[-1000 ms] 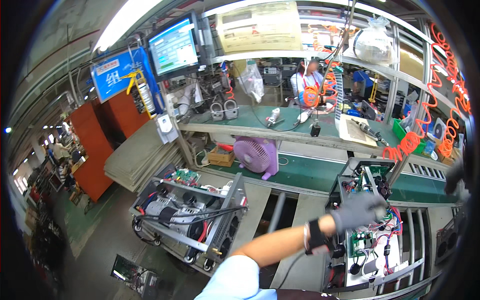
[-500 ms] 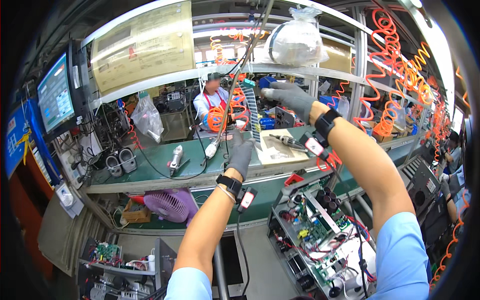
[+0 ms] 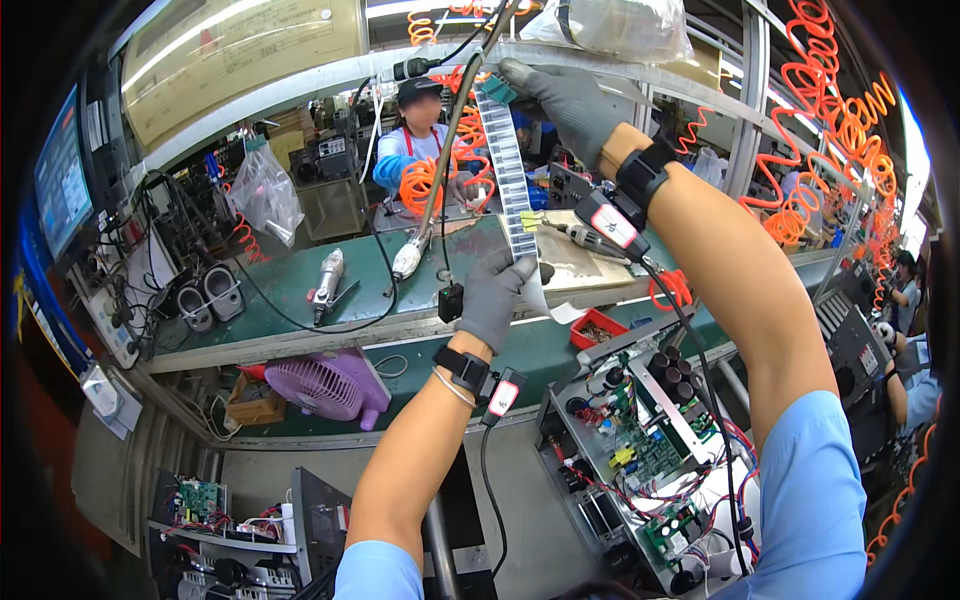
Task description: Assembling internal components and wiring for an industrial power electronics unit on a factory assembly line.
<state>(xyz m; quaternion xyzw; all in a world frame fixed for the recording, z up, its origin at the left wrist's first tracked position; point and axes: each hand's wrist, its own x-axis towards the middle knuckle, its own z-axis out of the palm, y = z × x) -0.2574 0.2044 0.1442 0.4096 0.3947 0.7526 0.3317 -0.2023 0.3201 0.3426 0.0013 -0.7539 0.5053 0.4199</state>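
Observation:
A long white strip of printed labels (image 3: 505, 170) hangs upright in front of me. My right hand (image 3: 565, 95), in a grey glove, is raised high and pinches the top of the strip. My left hand (image 3: 492, 295), also gloved, grips the strip near its lower end, just above the green workbench (image 3: 290, 290). Both wrists wear black bands with small tags on cables. An open electronics chassis (image 3: 650, 450) with circuit boards and coloured wires sits below my right arm.
A powered screwdriver (image 3: 410, 255) hangs on a cable beside the strip; another tool (image 3: 328, 280) lies on the bench. A purple fan (image 3: 325, 385) sits under the bench. Another person (image 3: 420, 140) works across the line. Orange coiled hoses (image 3: 830, 150) hang at right.
My view swung from the floor-level racks up to the bench. Both hands rose; the right hand reached the top of the label strip and the left hand closed on its lower part.

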